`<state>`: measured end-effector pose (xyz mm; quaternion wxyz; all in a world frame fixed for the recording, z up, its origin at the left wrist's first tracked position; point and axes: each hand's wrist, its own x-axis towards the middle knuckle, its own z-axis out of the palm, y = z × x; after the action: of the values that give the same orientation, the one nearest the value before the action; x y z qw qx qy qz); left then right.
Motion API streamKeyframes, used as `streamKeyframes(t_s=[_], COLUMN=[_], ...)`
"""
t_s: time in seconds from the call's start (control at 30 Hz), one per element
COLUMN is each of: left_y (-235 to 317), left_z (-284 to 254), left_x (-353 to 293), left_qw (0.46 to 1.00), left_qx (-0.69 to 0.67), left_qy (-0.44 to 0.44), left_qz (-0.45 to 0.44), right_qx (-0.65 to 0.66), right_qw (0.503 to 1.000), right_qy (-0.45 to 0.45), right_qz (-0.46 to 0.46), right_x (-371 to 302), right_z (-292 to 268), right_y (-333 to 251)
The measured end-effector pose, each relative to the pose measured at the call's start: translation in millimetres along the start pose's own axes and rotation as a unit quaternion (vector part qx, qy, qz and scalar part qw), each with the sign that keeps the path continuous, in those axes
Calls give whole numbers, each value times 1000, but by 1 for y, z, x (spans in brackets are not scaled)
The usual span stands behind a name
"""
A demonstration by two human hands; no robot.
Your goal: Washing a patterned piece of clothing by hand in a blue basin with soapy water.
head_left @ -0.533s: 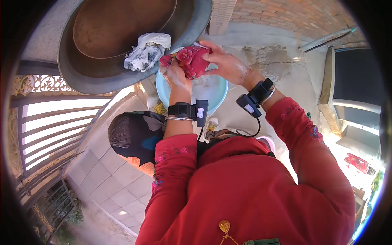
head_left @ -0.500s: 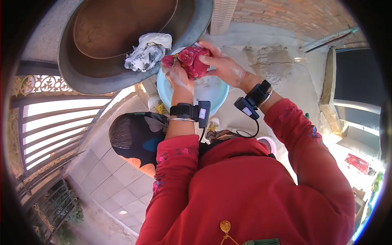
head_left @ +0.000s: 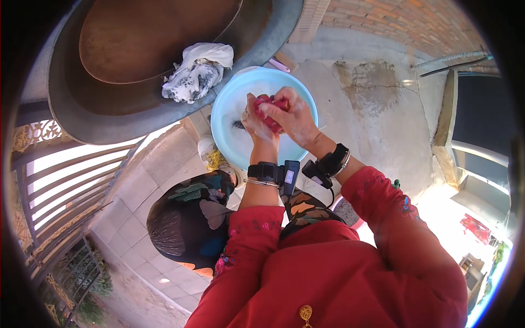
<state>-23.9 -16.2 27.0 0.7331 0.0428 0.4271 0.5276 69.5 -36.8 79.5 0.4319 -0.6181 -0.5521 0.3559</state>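
A red flowered cloth is bunched between my two hands, mostly covered by the fingers. My left hand closes round its left side, while my right hand grips it from the right. White suds coat both hands. Below them stands a light blue basin of foamy, whitish water. Something small and dark shows in the water by my left hand; its kind is unclear. A soapy white cloth with dark patches lies in a heap on the metal vessel beside the basin.
That large, dark metal vessel fills the upper left. A pink-handled object lies behind the basin. Metal railings run along the left. A brick wall and a wet patch on the concrete are at the far right.
My hands have come down and nearer to me, over the middle of the basin. The red cloth, spread wider before, is now squeezed into a tight bundle.
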Motion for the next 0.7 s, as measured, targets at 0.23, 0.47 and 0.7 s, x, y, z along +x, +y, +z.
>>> streamKeyframes(t_s=[0.23, 0.47, 0.7], left_y=[-48, -96, -82], left_z=[35, -12, -50], left_x=[-15, 4, 15], left_qw=[991, 988, 986], left_qx=[-38, -112, -115], left_qy=[115, 51, -72], left_qz=[-51, -92, -93], right_qx=[-91, -91, -78], right_qw=[993, 992, 995], right_qy=[-18, -75, -59], right_qz=[74, 45, 33], right_x=[27, 0, -10], right_z=[-12, -9, 12], right_y=[50, 65, 51])
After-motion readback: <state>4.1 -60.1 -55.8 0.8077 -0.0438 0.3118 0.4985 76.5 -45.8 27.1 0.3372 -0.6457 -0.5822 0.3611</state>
